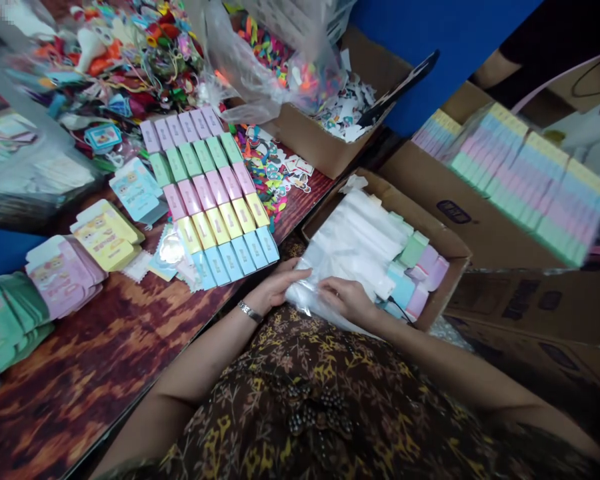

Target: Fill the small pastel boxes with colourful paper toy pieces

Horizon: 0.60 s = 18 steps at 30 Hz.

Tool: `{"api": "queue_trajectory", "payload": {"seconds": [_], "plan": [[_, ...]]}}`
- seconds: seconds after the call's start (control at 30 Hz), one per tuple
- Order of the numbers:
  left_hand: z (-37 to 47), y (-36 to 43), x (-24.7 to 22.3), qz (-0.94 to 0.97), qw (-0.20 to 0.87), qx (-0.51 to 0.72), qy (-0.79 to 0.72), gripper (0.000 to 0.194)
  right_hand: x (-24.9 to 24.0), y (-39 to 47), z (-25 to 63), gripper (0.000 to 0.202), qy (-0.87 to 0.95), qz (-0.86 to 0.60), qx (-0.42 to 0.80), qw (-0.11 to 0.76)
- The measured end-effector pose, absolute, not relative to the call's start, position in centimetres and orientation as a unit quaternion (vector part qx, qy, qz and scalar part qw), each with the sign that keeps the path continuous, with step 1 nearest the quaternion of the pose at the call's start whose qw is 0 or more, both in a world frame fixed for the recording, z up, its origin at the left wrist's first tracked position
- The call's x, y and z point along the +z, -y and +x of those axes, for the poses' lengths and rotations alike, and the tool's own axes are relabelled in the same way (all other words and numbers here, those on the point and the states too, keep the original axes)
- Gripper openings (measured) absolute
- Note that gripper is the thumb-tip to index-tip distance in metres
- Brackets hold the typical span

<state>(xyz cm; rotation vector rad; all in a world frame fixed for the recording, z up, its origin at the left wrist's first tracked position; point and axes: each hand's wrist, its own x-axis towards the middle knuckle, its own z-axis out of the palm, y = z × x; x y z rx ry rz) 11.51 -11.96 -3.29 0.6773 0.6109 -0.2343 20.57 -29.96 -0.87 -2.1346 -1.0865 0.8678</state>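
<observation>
While hands [279, 283] [349, 299] hold plastic [306, 297], table edge [123, 400] adjoins.

Red-brown patterned table [135, 340], rows of pastel boxes [213, 200], stacked printed cartons [63, 273], loose colourful pieces [275, 167], open cardboard box [307, 137]

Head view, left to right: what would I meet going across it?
Green stack, purple stack, yellow stack, blue stack, rows of small boxes, left hand, right hand, plastic-wrapped boxes.
</observation>
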Motion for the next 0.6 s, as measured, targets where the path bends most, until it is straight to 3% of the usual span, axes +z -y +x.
{"api": "queue_trajectory", "payload": {"seconds": [0.33,0.47,0.6], "plan": [[11.2,12.2,-5.0,0.353,0.865,-0.098,-0.342,0.052,-0.6,30.5,25.9,0.057,0.071,-0.725,0.439,0.525],[11.3,12.3,-5.3,0.375,0.853,-0.082,-0.353,0.059,1.8,31.4,30.5,0.056,0.07,-0.765,0.335,0.546],[11.5,12.5,-5.6,0.383,0.849,-0.076,-0.356,0.064,5.7,32.9,33.9,0.043,0.18,-0.825,0.168,0.509]]}}
